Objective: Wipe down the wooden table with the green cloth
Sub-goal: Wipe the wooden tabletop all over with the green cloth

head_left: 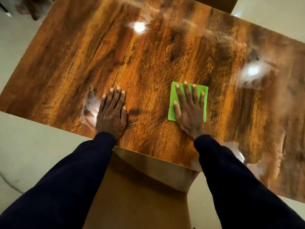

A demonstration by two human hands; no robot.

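A glossy wooden table (148, 66) with dark grain fills most of the view. A folded square green cloth (173, 95) lies flat on it, right of centre and near the front edge. My right hand (189, 109) presses on the cloth with straight, spread fingers, covering most of it. My left hand (112, 113) rests flat on the bare wood to the left, fingers straight, apart from the cloth. Both arms wear dark sleeves.
Ceiling lights reflect as bright spots (139, 27) on the glossy top, with hazy smears toward the right side. The table's near edge (156, 156) runs just behind my wrists. A brown panel (140, 195) sits under it. Pale floor (24, 154) lies to the left.
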